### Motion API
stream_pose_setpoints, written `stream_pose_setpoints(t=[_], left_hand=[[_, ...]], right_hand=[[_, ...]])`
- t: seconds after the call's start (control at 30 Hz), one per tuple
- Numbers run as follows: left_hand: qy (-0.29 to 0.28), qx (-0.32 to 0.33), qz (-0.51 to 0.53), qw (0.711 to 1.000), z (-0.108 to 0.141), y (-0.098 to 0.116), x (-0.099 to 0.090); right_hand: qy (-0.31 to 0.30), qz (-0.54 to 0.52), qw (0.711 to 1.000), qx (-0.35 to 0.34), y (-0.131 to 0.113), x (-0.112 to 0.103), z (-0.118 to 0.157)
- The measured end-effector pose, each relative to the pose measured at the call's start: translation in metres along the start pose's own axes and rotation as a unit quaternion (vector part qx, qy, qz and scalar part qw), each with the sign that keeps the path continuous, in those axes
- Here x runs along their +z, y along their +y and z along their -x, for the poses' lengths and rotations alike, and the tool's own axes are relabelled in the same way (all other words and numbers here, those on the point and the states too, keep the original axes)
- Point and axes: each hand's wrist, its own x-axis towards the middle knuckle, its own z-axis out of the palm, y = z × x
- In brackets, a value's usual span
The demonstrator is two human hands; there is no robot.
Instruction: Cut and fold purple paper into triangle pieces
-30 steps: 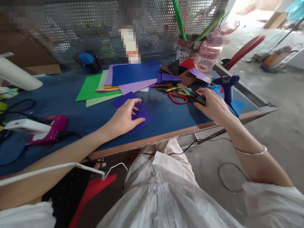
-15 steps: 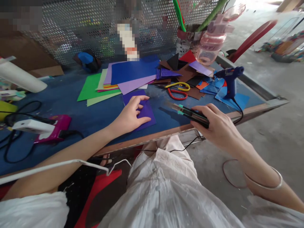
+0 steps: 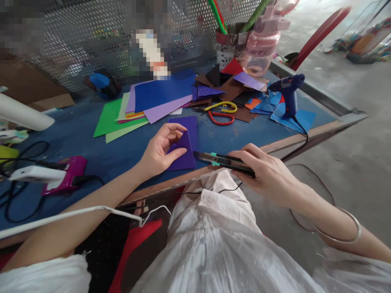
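My left hand [image 3: 161, 149] holds the edge of a folded purple sheet of paper [image 3: 183, 161] between thumb and fingers. One layer of the sheet is raised, while the other lies flat on the blue tabletop near its front edge. In my right hand [image 3: 264, 171] is a black utility knife [image 3: 229, 160] with green bands near its front. Its blade points left and reaches the fold side of the purple paper; whether the tip touches or lies between the layers I cannot tell.
Beyond my hands lie stacked coloured sheets [image 3: 165, 93], scissors [image 3: 221, 118] with yellow and red handles, and paper scraps [image 3: 250, 80]. A blue glue gun [image 3: 288, 91] stands at right near a pink bottle [image 3: 261, 49]. A magenta power strip [image 3: 75, 171] with cords is at left.
My left hand has lifted one layer of the purple paper and now pinches it. My right hand has brought the knife left and down to the paper's edge.
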Motion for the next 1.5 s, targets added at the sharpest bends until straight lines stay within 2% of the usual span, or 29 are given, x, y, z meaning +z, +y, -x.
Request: stream_pose_setpoints(t=[0.27,0.5,0.57,0.63,0.7,0.8,0.9,1.0,1.17,1.37,1.5], left_hand=[[0.050,0.000,0.002,0.999,-0.011,-0.010,0.011],[0.050,0.015,-0.058,0.997,-0.016,-0.017,0.018],[0.020,0.031,-0.117,0.992,-0.017,-0.019,0.017],[-0.022,0.080,-0.207,0.975,-0.019,-0.019,0.012],[-0.073,0.159,-0.287,0.942,-0.023,-0.021,0.004],[-0.174,0.255,-0.313,0.898,-0.033,-0.028,-0.009],[-0.276,0.219,-0.319,0.880,-0.042,-0.036,-0.016],[-0.335,0.154,-0.341,0.865,-0.045,-0.037,-0.016],[-0.353,0.130,-0.360,0.854,-0.046,-0.034,-0.013],[-0.333,0.141,-0.329,0.872,-0.046,-0.038,-0.011],[-0.335,0.137,-0.323,0.874,-0.047,-0.040,-0.010]], right_hand=[[-0.009,-0.004,1.000,0.008,0.000,0.001,0.001],[-0.018,-0.009,1.000,0.005,0.002,0.001,0.000],[-0.021,-0.005,1.000,0.004,0.001,-0.001,0.002],[-0.026,0.003,1.000,0.005,0.000,-0.002,0.004],[-0.032,0.014,0.999,0.006,-0.001,-0.004,0.005],[-0.048,0.024,0.999,0.001,-0.003,-0.005,0.005],[-0.070,0.033,0.997,-0.013,-0.006,-0.007,0.003],[-0.101,0.045,0.994,-0.027,-0.012,-0.011,0.000],[-0.147,0.093,0.984,-0.029,-0.025,-0.015,-0.004],[-0.141,0.108,0.984,-0.014,-0.032,-0.012,0.000],[-0.152,0.123,0.981,-0.016,-0.036,-0.012,0.006]])
